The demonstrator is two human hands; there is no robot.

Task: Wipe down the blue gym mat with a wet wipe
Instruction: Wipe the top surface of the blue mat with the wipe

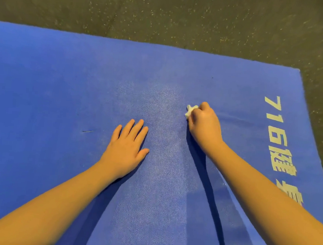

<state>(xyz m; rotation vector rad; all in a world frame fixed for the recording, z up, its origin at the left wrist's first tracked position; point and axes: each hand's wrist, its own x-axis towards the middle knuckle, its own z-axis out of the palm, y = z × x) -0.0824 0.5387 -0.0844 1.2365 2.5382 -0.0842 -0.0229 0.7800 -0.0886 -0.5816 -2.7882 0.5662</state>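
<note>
The blue gym mat point(53, 77) lies flat on a dark speckled floor point(166, 11) and fills most of the view, its far edge running across the upper part and its far right corner rounding off near the right side. The right hand point(205, 126) is curled into a fist around a crumpled white wet wipe point(190, 110) and holds it down on the mat, right of centre; only a small tuft of the wipe shows at the far left side of the knuckles. The left hand point(127, 148) lies palm down on the mat, fingers straight and slightly spread, nearer than the right hand and to its left, well apart from the wipe. Between the two hands the surface looks paler and shinier. Pale printed lettering point(278, 138), beginning with 716, runs along the mat's right edge, right of the wiping hand. A short dark mark point(87, 131) sits on the mat left of the left hand.
</note>
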